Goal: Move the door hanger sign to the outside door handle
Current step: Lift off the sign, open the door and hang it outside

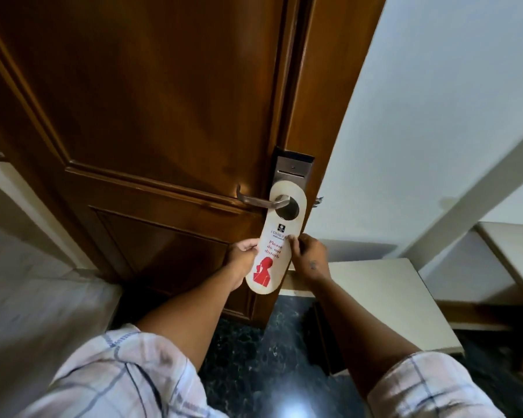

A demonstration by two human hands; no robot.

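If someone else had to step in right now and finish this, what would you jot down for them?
Left hand: grips the sign's left edge.
Right hand: pinches its right edge.
Sign: its hole is looped over the door handle, below the card lock; the "Please do not disturb" side faces you.
Door: its edge shows beside the frame.
Done: sign is on a handle with a card lock above it, probably the outside one.
Left: let go with both hands and check that it hangs free.
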